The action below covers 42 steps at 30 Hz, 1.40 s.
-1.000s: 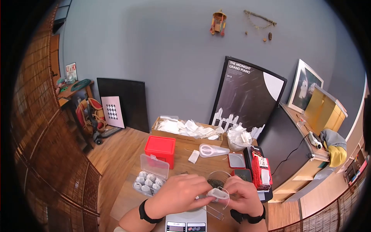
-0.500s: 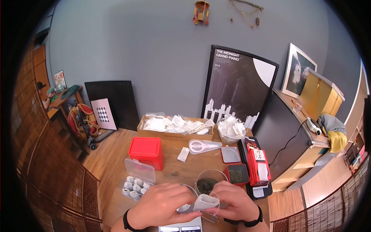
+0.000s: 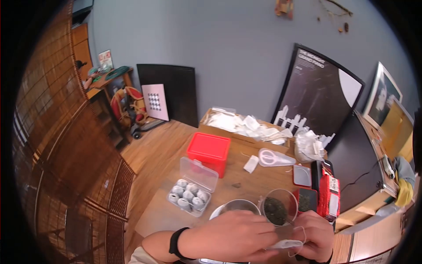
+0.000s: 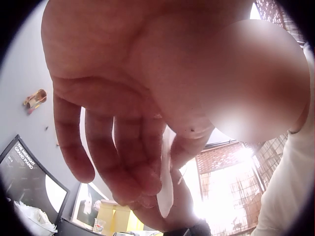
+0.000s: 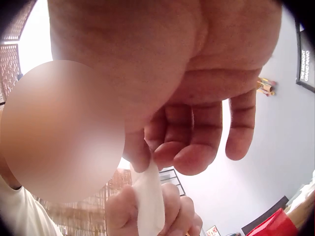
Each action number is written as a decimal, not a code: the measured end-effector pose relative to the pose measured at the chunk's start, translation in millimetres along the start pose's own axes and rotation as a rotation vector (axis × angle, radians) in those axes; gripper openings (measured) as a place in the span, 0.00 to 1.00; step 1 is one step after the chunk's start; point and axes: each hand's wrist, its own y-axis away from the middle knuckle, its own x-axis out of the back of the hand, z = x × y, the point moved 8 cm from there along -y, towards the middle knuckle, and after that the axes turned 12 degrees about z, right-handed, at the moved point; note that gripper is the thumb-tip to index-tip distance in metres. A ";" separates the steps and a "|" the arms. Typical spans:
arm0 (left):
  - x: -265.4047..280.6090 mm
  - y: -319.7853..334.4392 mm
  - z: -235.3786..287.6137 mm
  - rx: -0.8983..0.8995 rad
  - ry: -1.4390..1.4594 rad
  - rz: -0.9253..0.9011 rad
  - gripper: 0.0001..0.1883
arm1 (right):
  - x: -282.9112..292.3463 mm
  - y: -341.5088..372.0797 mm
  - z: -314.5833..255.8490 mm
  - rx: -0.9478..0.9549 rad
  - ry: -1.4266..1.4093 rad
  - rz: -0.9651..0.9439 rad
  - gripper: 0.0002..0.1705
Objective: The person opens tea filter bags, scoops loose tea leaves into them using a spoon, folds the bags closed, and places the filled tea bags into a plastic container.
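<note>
From afar I had the left hand (image 3: 235,236) and right hand (image 3: 315,237) pinching the white pouch (image 3: 288,243) between thumbs and fingers, and judged a light, level hold best, lest the string (image 3: 304,235) beside the right fingers snag, the clear cup (image 3: 288,198) of dark leaf (image 3: 274,212) standing just beyond them.

From above, the head view faces forward and down over the bench (image 3: 246,187) towards the wall (image 3: 239,66). The wrist views look upward from very close beneath the left grip (image 4: 128,93) and right grip (image 5: 172,83). All three share the poster (image 3: 323,83): upper right, lower left, upper right edge.
</note>
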 end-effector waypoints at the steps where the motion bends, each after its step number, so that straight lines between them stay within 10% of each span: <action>1: -1.8 -1.2 0.0 0.012 0.007 -0.030 0.09 | 0.7 0.5 -1.2 0.041 0.007 -0.031 0.14; 42: -6.8 -2.1 -14.2 0.012 -0.078 -0.034 0.08 | -11.5 1.6 10.6 -0.178 0.147 -0.097 0.11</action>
